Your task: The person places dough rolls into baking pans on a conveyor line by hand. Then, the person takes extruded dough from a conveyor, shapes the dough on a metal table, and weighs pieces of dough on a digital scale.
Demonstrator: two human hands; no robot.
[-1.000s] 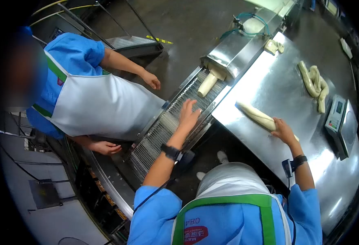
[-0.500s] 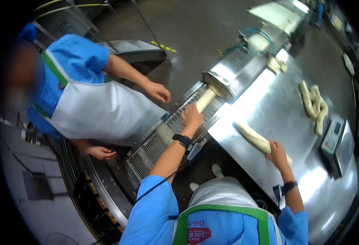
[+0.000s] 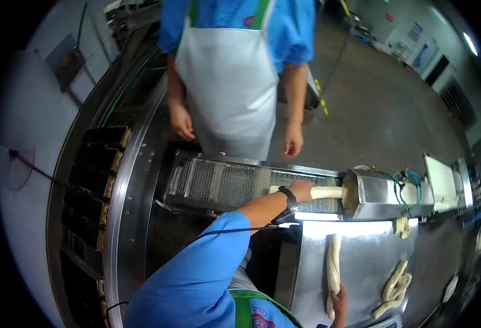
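My left hand (image 3: 301, 190) is closed over a pale dough strip (image 3: 327, 192) on the mesh conveyor belt (image 3: 235, 179). The strip comes out of the metal machine housing (image 3: 380, 192), and a short end shows on the other side of my hand. On the steel table (image 3: 311, 273), my right hand (image 3: 339, 299) curls around the lower part of a long dough roll (image 3: 333, 262). Part of that roll is hidden behind my fingers. A looped length of dough (image 3: 396, 290) lies to the right of it.
A co-worker in a white apron (image 3: 227, 87) stands across the belt, both hands hanging down. A small dough lump (image 3: 402, 227) sits at the table's far edge. The scale (image 3: 388, 322) is partly visible at the bottom. A curved metal rail (image 3: 128, 208) runs at left.
My view has swung to the left, so the co-worker now stands straight ahead. A piece of the dough strip now shows beyond my left hand. My right hand stays on the dough roll.
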